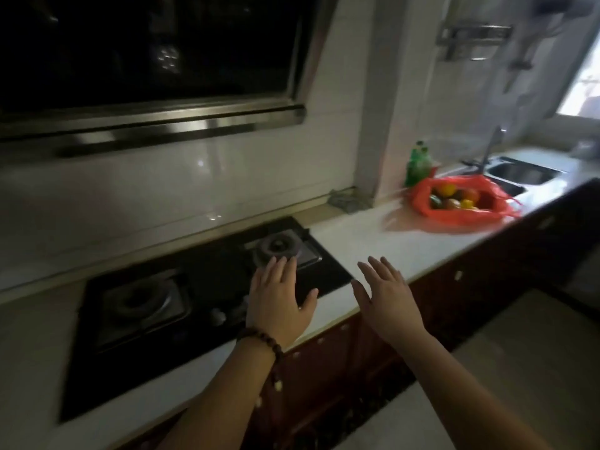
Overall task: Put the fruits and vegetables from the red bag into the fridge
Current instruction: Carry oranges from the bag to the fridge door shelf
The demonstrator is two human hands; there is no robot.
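Two hands in lower centre of frame, both empty, fingers straight and spread, palms down; left hand over the right edge of the black gas hob, fingertips near the right burner; dark bead bracelet on the left wrist; right hand just right of it, over the front edge of the white countertop; contact with hob or counter not clear from this angle.

Red bag in the right middle of frame, lying open on the countertop, well apart from both hands, up and right of the right fingertips; mouth open upward; inside, fruits and vegetables: orange, yellow, red and dark green pieces, too blurred to name; nothing of it held.

Green bottle upright just behind the bag on its left, against the wall; steel sink just beyond the bag toward the right edge, tap standing behind it; small grey object at the wall corner between hob and bag, unidentifiable.

Range hood filling the upper left, dark glass, steel lower trim; second burner at left of hob; dark red cabinet fronts under the counter; window glare at upper right edge; whole frame motion-blurred.
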